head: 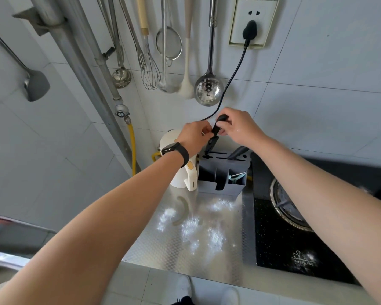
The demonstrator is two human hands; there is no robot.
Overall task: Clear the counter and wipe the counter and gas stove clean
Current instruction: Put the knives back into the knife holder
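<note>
Steel counter — white powder patches, dusted black stove

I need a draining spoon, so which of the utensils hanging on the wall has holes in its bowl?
The steel slotted spoon, hanging farthest right beside the socket; its round bowl is perforated.

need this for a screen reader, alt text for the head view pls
Both hands, left hand and right hand, guide a black knife over a grey knife block beside a white kettle. White powder dusts the steel counter; a black gas stove lies to the right.
</note>
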